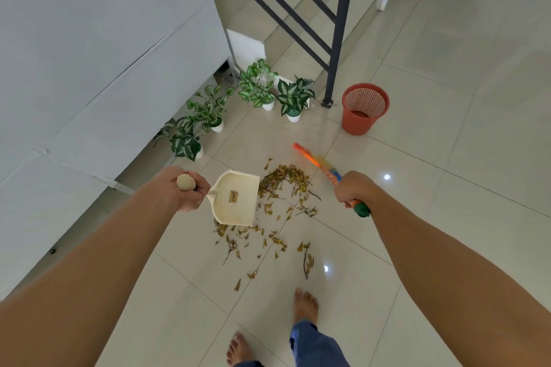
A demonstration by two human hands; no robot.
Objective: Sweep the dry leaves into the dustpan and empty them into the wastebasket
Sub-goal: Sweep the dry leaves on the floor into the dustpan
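My left hand point(186, 189) grips the round-ended handle of a cream dustpan point(235, 198), which hangs tilted above the floor, its open mouth toward the right. My right hand point(354, 189) is closed around the handle of an orange, green-capped broom point(316, 162); its far end is blurred, pointing up-left over the leaves. A dense heap of dry leaves point(284, 180) lies just right of the dustpan's mouth, and looser leaves and twigs point(268, 243) are scattered on the tiles below it. A red-brown mesh wastebasket point(364, 109) stands upright beyond the broom, at the foot of the railing.
Several small potted plants point(259, 88) in white pots line the base of a white wall point(104, 53) on the left. A dark metal stair railing post point(337, 39) rises beside the wastebasket. My bare feet point(305, 307) stand on the glossy tiles below the leaves.
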